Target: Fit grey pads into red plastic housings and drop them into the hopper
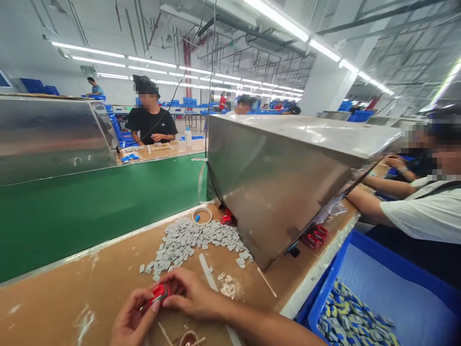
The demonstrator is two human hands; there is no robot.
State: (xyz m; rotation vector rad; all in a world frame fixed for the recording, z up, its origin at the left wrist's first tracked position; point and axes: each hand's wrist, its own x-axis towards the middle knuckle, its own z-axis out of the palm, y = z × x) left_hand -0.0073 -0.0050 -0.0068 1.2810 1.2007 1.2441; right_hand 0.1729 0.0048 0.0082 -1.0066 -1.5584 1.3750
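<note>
A small red plastic piece with a grey part on it (161, 291) is held just above the bench between both hands. My left hand (132, 315) pinches its left side between thumb and fingers. My right hand (192, 294) grips the right side, with the fingers curled behind it and the thumb in front. Just beyond the hands lies a loose pile of small flat grey pieces (190, 240). Below the hands, at the lower picture edge, is a small round cup (188, 338) with thin sticks by it, partly cut off.
A large metal box (284, 178) stands on the bench to the right, red pieces (315, 236) beside it. A tape roll (202, 210) lies behind the pile. A blue bin (406, 283) holds blue, yellow and grey pieces. Co-workers sit at right and across the green conveyor belt (108, 206).
</note>
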